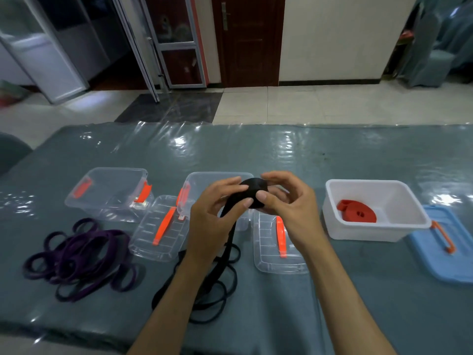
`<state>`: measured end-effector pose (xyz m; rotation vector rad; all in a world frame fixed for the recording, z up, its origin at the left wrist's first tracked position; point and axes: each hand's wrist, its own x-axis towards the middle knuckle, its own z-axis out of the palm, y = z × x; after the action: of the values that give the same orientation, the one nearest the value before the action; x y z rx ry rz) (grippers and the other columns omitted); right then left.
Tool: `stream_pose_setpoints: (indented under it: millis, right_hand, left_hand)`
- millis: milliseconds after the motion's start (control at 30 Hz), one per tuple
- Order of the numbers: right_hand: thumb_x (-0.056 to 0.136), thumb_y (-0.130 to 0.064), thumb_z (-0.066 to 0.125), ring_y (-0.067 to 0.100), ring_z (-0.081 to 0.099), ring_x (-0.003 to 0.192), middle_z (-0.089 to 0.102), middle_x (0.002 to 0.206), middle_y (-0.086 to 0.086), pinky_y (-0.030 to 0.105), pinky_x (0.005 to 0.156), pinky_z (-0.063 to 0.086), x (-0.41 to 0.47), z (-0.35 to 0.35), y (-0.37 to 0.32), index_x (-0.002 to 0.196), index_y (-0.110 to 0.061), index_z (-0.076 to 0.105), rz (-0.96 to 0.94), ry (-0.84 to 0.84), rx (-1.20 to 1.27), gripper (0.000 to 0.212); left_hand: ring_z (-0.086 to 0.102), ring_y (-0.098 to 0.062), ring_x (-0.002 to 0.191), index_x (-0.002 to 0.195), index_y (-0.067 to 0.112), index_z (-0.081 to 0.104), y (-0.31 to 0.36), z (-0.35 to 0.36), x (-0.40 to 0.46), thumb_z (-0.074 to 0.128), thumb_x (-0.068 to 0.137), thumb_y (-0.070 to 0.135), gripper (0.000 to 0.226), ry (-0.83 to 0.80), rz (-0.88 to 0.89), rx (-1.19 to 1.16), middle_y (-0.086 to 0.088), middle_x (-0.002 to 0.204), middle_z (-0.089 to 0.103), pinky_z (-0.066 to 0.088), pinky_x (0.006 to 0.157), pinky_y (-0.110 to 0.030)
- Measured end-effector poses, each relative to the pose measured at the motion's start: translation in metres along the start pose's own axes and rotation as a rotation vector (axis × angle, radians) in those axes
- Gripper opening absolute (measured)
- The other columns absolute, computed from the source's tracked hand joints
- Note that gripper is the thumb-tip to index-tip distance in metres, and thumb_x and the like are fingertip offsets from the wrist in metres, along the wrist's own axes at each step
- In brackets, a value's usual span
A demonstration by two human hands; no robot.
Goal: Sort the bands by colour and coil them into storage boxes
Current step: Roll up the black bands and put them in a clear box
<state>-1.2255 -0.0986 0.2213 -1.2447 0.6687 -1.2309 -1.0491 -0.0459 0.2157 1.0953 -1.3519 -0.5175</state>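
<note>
Both hands hold a black band above the table's middle. My right hand (284, 201) grips its tightly wound coil (253, 191) between thumb and fingers. My left hand (217, 208) pinches the strap just below the coil. The loose tail of the black band (220, 283) hangs down into a tangled pile on the table. A heap of purple bands (79, 257) lies at the left. Coiled red bands (357, 210) sit inside the white box (399, 228) at the right. Two clear boxes stand open: one at the left (107, 193), one behind my hands (204, 180).
Two clear lids with orange handles (156, 229) (276, 249) lie flat in front of the clear boxes. A blue lid (445, 249) with an orange handle lies right of the white box. The table (281, 155) has a grey cover under glossy plastic.
</note>
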Motion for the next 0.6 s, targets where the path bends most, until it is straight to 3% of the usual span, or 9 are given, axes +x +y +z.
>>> stream_pose_setpoints:
  millis: [100, 200, 267, 333, 500, 600]
  right_hand:
    - [0.087, -0.015, 0.083, 0.029, 0.075, 0.111, 0.076, 0.117, 0.007, 0.040, 0.086, 0.064, -0.006, 0.005, 0.006, 0.095, -0.016, 0.070, -0.001, -0.020, 0.041, 0.015]
    - [0.079, -0.023, 0.090, 0.029, 0.077, 0.104, 0.078, 0.109, 0.011, 0.044, 0.088, 0.064, -0.005, 0.007, 0.007, 0.086, -0.017, 0.066, 0.002, 0.001, -0.056, 0.026]
    - [0.078, -0.028, 0.092, 0.031, 0.078, 0.097, 0.079, 0.102, 0.012, 0.047, 0.081, 0.066, -0.004, 0.010, 0.005, 0.095, -0.021, 0.073, 0.011, 0.008, -0.013, 0.026]
    - [0.079, -0.035, 0.091, 0.029, 0.079, 0.096, 0.079, 0.103, 0.008, 0.040, 0.077, 0.065, -0.003, 0.017, 0.006, 0.101, -0.023, 0.076, -0.001, 0.026, 0.023, 0.030]
    - [0.076, -0.033, 0.093, 0.032, 0.077, 0.102, 0.079, 0.111, 0.012, 0.037, 0.077, 0.063, 0.005, 0.031, 0.002, 0.088, -0.019, 0.065, -0.024, 0.022, 0.028, 0.034]
    - [0.078, -0.028, 0.092, 0.025, 0.078, 0.091, 0.078, 0.103, 0.007, 0.039, 0.072, 0.064, 0.013, 0.042, -0.004, 0.104, -0.023, 0.070, -0.073, 0.065, 0.008, 0.034]
  left_hand:
    - [0.072, -0.022, 0.113, 0.119, 0.033, 0.077, 0.000, -0.008, 0.000, 0.081, 0.091, 0.022, 0.030, -0.013, 0.008, 0.001, 0.006, 0.115, 0.075, 0.060, 0.096, -0.037]
    - [0.075, -0.019, 0.110, 0.116, 0.029, 0.076, 0.004, -0.013, 0.000, 0.084, 0.088, 0.016, 0.032, -0.004, -0.035, -0.064, 0.004, 0.114, 0.078, 0.060, 0.094, -0.030]
    - [0.074, -0.022, 0.113, 0.115, 0.027, 0.078, 0.005, -0.015, 0.000, 0.083, 0.089, 0.016, 0.028, -0.002, -0.035, -0.092, 0.002, 0.116, 0.077, 0.058, 0.095, -0.028]
    - [0.072, -0.024, 0.115, 0.117, 0.027, 0.079, 0.007, -0.020, 0.003, 0.080, 0.090, 0.017, 0.029, -0.017, -0.033, -0.118, -0.002, 0.118, 0.076, 0.057, 0.098, -0.032]
    - [0.077, -0.022, 0.104, 0.108, 0.022, 0.080, 0.011, -0.036, 0.019, 0.089, 0.082, 0.012, 0.029, -0.062, -0.071, -0.131, 0.000, 0.107, 0.080, 0.060, 0.093, -0.030]
    - [0.075, -0.021, 0.109, 0.109, 0.020, 0.079, 0.011, -0.041, 0.025, 0.087, 0.083, 0.008, 0.030, -0.043, -0.048, -0.158, 0.000, 0.111, 0.078, 0.060, 0.096, -0.032]
